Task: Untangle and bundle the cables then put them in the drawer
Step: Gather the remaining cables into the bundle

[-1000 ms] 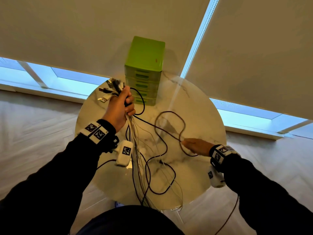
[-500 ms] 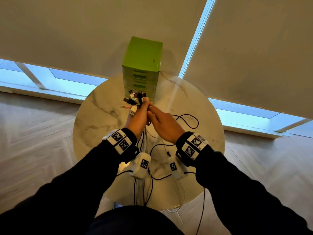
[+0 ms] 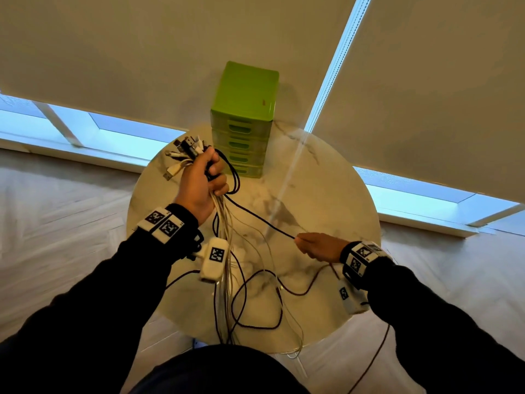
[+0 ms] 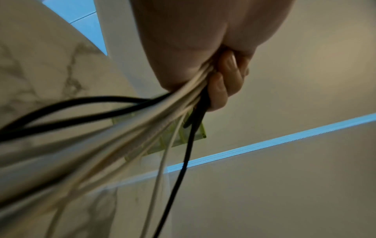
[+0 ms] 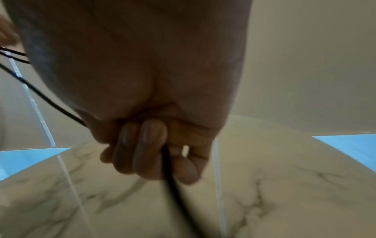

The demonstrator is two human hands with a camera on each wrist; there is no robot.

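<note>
My left hand (image 3: pixel 203 180) grips a bundle of cables (image 3: pixel 224 220) above the round marble table (image 3: pixel 326 194); white and black plug ends (image 3: pixel 184 155) fan out above the fist. The strands (image 4: pixel 142 125) hang from the fist down past the table's near edge. My right hand (image 3: pixel 315 245) holds one black cable (image 3: pixel 261 220), stretched taut from the left fist to the right. Its fingers (image 5: pixel 146 145) curl round that cable (image 5: pixel 171 173). A green drawer unit (image 3: pixel 244 120) stands at the table's far edge, all drawers closed.
Loose loops of dark cable (image 3: pixel 255 302) lie on the table near me, and thin white strands (image 3: pixel 292 331) trail over the front edge. Beige roller blinds (image 3: pixel 142 52) hang behind the table, with a low window strip (image 3: pixel 113 135) below them.
Half a second ago both hands met at the plug ends near the drawer unit. My right hand has since slid down and to the right along the black cable, drawing it straight.
</note>
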